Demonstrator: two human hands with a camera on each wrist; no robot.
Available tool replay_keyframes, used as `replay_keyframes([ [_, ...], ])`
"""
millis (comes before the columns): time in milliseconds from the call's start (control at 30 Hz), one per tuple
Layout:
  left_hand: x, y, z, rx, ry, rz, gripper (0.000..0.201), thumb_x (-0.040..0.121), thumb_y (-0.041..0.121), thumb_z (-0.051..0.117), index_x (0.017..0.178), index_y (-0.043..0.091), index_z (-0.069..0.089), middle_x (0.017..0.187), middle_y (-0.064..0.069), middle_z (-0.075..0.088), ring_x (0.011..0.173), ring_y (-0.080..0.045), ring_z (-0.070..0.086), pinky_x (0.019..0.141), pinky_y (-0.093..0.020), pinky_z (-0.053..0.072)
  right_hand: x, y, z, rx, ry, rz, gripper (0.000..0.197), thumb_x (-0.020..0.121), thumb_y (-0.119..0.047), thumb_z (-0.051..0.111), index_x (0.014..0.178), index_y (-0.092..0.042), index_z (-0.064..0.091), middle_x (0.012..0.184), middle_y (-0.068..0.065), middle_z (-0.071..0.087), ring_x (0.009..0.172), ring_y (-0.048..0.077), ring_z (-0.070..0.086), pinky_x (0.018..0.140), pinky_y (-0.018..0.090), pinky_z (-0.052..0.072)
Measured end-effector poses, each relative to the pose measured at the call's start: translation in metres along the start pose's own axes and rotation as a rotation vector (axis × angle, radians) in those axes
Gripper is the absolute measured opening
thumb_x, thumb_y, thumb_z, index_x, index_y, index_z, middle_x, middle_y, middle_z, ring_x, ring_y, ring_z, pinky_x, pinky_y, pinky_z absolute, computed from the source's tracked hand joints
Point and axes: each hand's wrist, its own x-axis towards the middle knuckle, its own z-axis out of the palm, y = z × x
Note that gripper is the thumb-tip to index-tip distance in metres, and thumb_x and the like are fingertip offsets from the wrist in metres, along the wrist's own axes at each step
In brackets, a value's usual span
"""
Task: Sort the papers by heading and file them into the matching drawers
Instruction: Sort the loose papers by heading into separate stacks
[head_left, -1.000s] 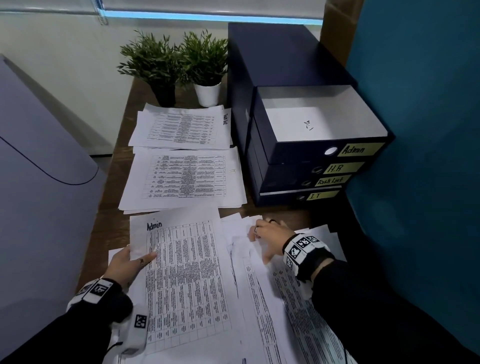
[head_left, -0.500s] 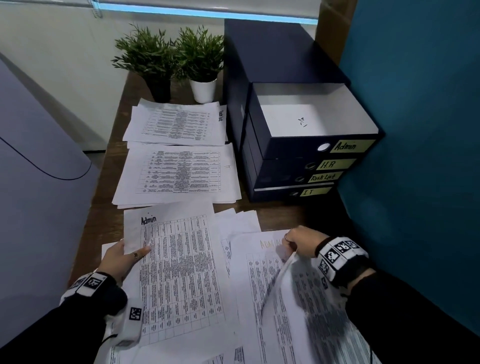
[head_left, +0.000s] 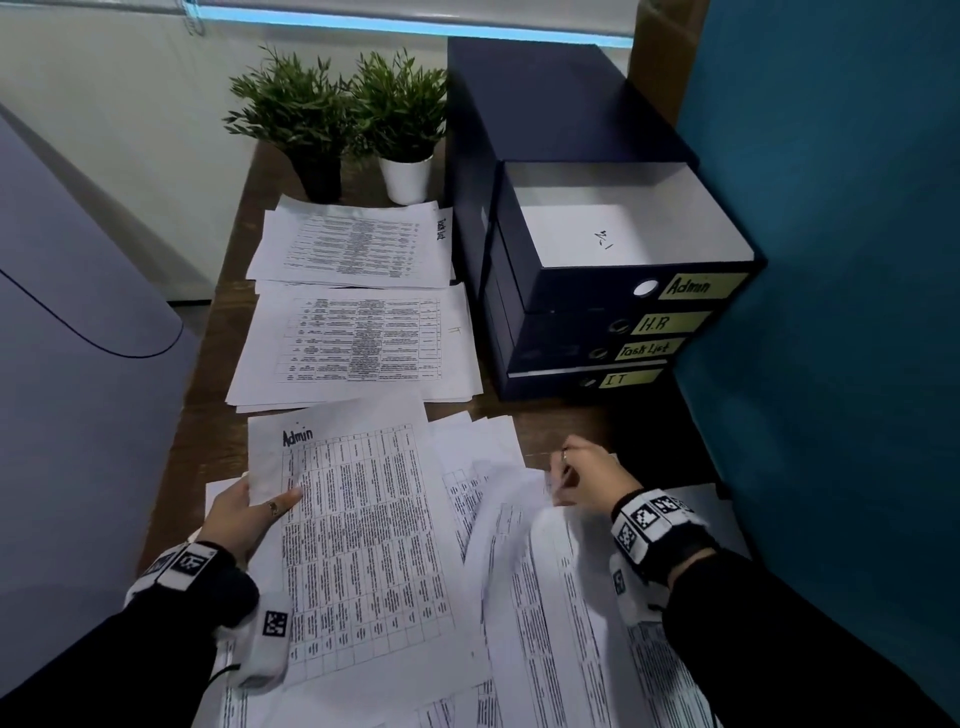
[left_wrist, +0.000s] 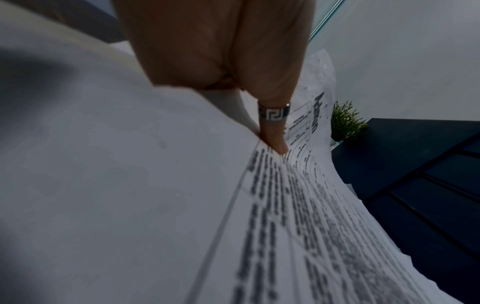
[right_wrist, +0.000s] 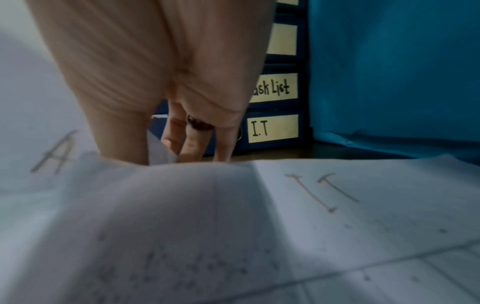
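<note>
My left hand (head_left: 267, 501) grips the left edge of a printed sheet headed "Admin" (head_left: 363, 530), thumb on top; the ringed thumb (left_wrist: 274, 131) presses the paper in the left wrist view. My right hand (head_left: 563, 475) pinches the top edge of another sheet (head_left: 524, 561), which curls up off the loose pile. In the right wrist view that sheet (right_wrist: 64, 156) shows an "A" between thumb and fingers (right_wrist: 192, 144), and a sheet headed "IT" (right_wrist: 324, 191) lies under it. The dark blue drawer unit (head_left: 566, 332) is labelled Admin, H.R, Task List, IT; its Admin drawer (head_left: 623, 234) is pulled out with white paper inside.
A "Task List" pile (head_left: 358, 244) and an "IT" pile (head_left: 358, 343) lie on the wooden table (head_left: 208, 384) behind the loose sheets. Two potted plants (head_left: 358, 124) stand at the back. A teal wall (head_left: 831, 260) closes the right side, a grey panel (head_left: 78, 364) the left.
My right hand went from lying on the loose pile to pinching one sheet and lifting its top edge, so it now curls. The left hand keeps its hold on the Admin sheet.
</note>
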Motion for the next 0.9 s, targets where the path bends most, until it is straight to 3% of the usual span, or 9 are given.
replay_keyframes([
  [33,0.0,0.0,0.0,0.003,0.001,0.001,0.044,0.077,0.002,0.069,0.119,0.007,0.055,0.118,-0.014,0.062,0.11,-0.027,0.057,0.107,-0.045,0.036,-0.003,0.001,0.0,0.22,0.06,0.03,0.023,0.078,0.001,0.049,0.06,-0.014,0.049,0.073,0.003,0.057,0.084,0.023,0.056,0.07,0.016,0.04],
  [133,0.0,0.0,0.0,-0.007,0.0,-0.007,0.044,0.078,0.003,0.069,0.12,0.005,0.055,0.118,-0.014,0.061,0.109,-0.027,0.057,0.106,-0.044,0.036,-0.012,0.007,-0.005,0.524,0.09,0.077,0.025,0.073,0.006,0.037,0.064,-0.007,0.055,0.049,-0.007,0.056,0.08,0.017,0.055,0.087,0.023,0.037],
  [267,0.001,0.0,0.0,-0.011,0.001,-0.013,0.046,0.077,0.003,0.069,0.12,0.005,0.055,0.118,-0.013,0.061,0.111,-0.027,0.057,0.106,-0.043,0.036,-0.022,0.016,-0.005,0.572,0.069,0.09,0.037,0.074,0.013,0.034,0.063,-0.009,0.061,0.082,0.006,0.063,0.081,0.008,0.056,0.082,0.019,0.043],
  [367,0.0,0.0,0.0,-0.012,-0.001,-0.011,0.045,0.077,0.004,0.07,0.119,0.007,0.055,0.115,-0.01,0.062,0.11,-0.026,0.057,0.106,-0.043,0.036,-0.018,0.022,-0.002,0.182,0.066,-0.097,0.045,0.071,0.013,0.045,0.051,-0.027,0.054,0.113,-0.006,0.061,0.105,0.001,0.045,0.106,0.033,0.032],
  [500,-0.001,0.001,0.0,-0.014,-0.024,-0.021,0.047,0.075,0.01,0.073,0.119,0.006,0.056,0.11,-0.009,0.063,0.103,-0.024,0.057,0.098,-0.039,0.04,-0.004,0.002,0.0,-0.379,-0.064,-0.148,0.015,0.075,-0.013,0.065,0.07,-0.026,0.059,0.122,-0.006,0.059,0.117,0.018,0.045,0.102,0.04,0.034],
  [600,-0.006,0.008,0.001,-0.003,-0.022,0.032,0.055,0.077,0.014,0.072,0.127,0.011,0.049,0.119,-0.011,0.062,0.101,-0.023,0.054,0.091,-0.037,0.04,0.006,-0.021,-0.009,-0.165,0.16,-0.164,0.018,0.073,-0.003,0.061,0.079,-0.02,0.062,0.094,0.006,0.062,0.098,0.027,0.058,0.094,0.046,0.043],
  [733,-0.025,0.026,0.009,0.06,0.063,0.308,0.079,0.087,-0.009,0.051,0.146,0.031,0.016,0.139,0.012,0.035,0.126,-0.008,0.038,0.106,-0.032,0.028,0.007,-0.072,-0.027,-0.172,0.397,-0.427,0.015,0.088,-0.015,0.059,0.097,-0.008,0.069,0.105,0.005,0.068,0.108,0.02,0.056,0.107,0.038,0.025],
  [800,-0.035,0.04,0.01,0.146,0.034,0.417,0.067,0.089,-0.009,0.045,0.143,0.027,0.027,0.141,0.011,0.035,0.133,-0.011,0.034,0.11,-0.031,0.024,0.005,-0.107,-0.028,-0.171,0.408,-0.604,0.023,0.087,-0.028,0.058,0.097,-0.012,0.07,0.103,0.0,0.07,0.104,0.016,0.058,0.105,0.033,0.02],
  [900,-0.048,0.056,0.01,0.01,-0.066,0.329,0.032,0.097,0.005,0.039,0.122,0.019,0.053,0.135,-0.011,0.05,0.129,-0.022,0.042,0.107,-0.031,0.027,0.005,-0.16,-0.018,-0.24,0.316,-0.689,0.024,0.093,-0.033,0.049,0.101,-0.02,0.067,0.107,-0.008,0.068,0.102,0.011,0.056,0.099,0.028,0.017],
])
